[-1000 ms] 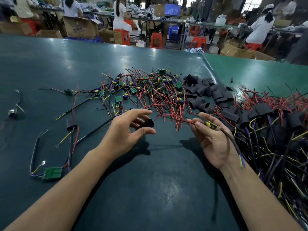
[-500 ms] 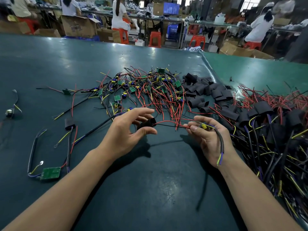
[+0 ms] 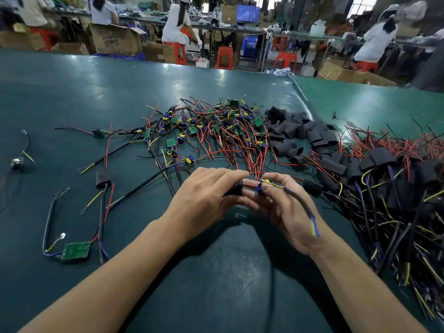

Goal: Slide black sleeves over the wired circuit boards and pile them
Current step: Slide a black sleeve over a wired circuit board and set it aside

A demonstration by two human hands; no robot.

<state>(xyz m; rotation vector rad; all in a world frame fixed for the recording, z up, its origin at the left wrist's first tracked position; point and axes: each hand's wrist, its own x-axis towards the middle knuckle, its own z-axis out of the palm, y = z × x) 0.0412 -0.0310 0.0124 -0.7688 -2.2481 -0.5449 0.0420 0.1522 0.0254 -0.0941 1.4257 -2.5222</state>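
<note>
Black sleeve (image 3: pixel 234 189) sits pinched in the left hand (image 3: pixel 204 200), fingers curled round it, right up against the right hand (image 3: pixel 283 205) — that one grips a wired circuit board (image 3: pixel 260 187) by its end, its dark cable (image 3: pixel 302 205) trailing over the palm toward 5 o'clock. Both hands meet mid-table. At 12 o'clock lies a tangle of bare wired boards (image 3: pixel 216 131), at 1 o'clock loose sleeves (image 3: pixel 295 133), and at 3 o'clock the sleeved pile (image 3: pixel 389 183) — all on the green table (image 3: pixel 72 97).
</note>
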